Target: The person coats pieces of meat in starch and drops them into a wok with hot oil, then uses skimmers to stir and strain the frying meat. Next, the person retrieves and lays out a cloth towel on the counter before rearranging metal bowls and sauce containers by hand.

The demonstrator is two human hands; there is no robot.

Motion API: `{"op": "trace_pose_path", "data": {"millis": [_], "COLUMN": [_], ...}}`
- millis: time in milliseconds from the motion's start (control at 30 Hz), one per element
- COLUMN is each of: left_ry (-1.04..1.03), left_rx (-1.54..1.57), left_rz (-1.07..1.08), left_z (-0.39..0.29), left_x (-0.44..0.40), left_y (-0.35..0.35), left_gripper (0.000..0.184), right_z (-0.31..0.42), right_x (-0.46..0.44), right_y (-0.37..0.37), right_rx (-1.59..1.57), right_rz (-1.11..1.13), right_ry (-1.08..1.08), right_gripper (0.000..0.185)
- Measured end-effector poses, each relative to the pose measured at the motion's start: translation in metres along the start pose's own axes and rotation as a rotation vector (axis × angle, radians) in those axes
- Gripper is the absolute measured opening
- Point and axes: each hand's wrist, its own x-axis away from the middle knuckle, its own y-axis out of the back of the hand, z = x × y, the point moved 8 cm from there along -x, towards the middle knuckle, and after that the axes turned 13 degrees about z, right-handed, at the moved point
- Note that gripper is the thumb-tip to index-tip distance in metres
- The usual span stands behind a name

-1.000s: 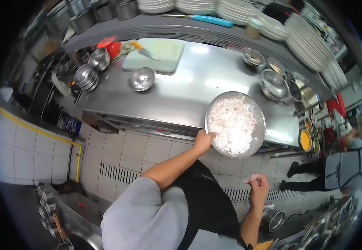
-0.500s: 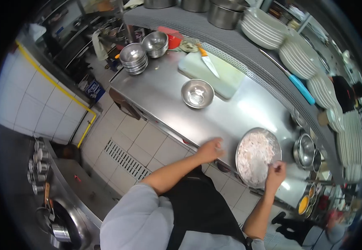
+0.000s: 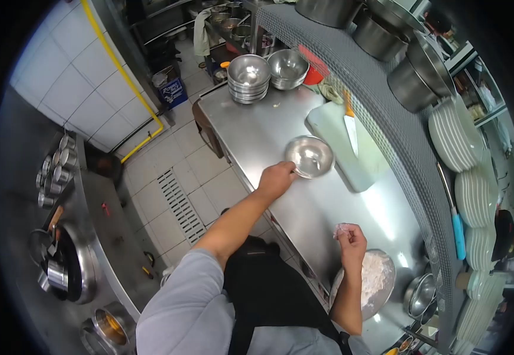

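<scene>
My left hand (image 3: 277, 180) grips the near rim of a small steel bowl (image 3: 310, 157) on the steel counter (image 3: 304, 219). My right hand (image 3: 351, 239) is raised with thumb and fingers pinched round a small whitish, floury piece. Partly behind my right forearm, a large bowl (image 3: 388, 290) of flour-covered pieces (image 3: 375, 277) rests on the counter. Beyond the small bowl, a knife (image 3: 351, 133) with an orange handle lies on a pale cutting board (image 3: 333, 139).
Stacked steel bowls (image 3: 248, 77), more bowls (image 3: 288, 68) and a red item (image 3: 314, 75) stand at the counter's far end. A shelf (image 3: 387, 115) along the right bears pots (image 3: 381, 35), plates (image 3: 475, 198) and a blue-handled tool (image 3: 458, 235). More bowls (image 3: 420, 294) stand lower right.
My left hand has let go of the large bowl and taken the small bowl's rim. The large bowl now rests on the counter. My right hand has moved over it and away, and the view has turned left.
</scene>
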Motion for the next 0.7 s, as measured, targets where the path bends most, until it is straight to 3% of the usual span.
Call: {"op": "trace_pose_path", "data": {"millis": [100,300,433,500,533,567,600,633,667,700], "left_ry": [0.115,0.067,0.043,0.062,0.079,0.183,0.360,0.507,0.610,0.800], "left_rx": [0.090,0.071,0.381,0.361,0.194,0.224,0.242,0.252,0.111,-0.049], "left_rz": [-0.063,0.032,0.224,0.272,0.224,0.186,0.244,0.228,0.246,0.424], "left_z": [0.038,0.091,0.117,0.153,0.174,0.212,0.245,0.306,0.354,0.409], "left_x": [-0.031,-0.080,-0.036,0.013,0.041,0.071,0.101,0.152,0.205,0.276], "left_y": [0.045,0.094,0.115,0.117,0.124,0.121,0.123,0.104,0.097,0.083], "left_gripper": [0.024,0.052,0.061,0.056,0.053,0.049,0.049,0.052,0.055,0.057], "right_z": [-0.009,0.007,0.036,0.046,0.037,0.053,0.023,-0.004,-0.003,-0.043], "right_x": [-0.036,-0.142,-0.264,-0.329,-0.363,-0.388,-0.439,-0.490,-0.518,-0.566], "right_y": [-0.019,-0.073,-0.078,-0.069,-0.060,-0.068,-0.043,-0.023,-0.025,0.003], "right_rx": [0.010,0.204,0.600,0.757,0.801,0.801,1.007,1.253,1.253,1.265], "right_rz": [-0.008,-0.024,-0.051,-0.127,-0.163,-0.178,-0.232,-0.300,-0.234,-0.266], "right_ry": [-0.037,-0.093,-0.049,-0.058,-0.057,-0.044,0.117,0.108,0.215,0.141], "right_gripper": [0.014,0.010,0.026,0.034,0.037,0.037,0.036,0.035,0.037,0.040]}}
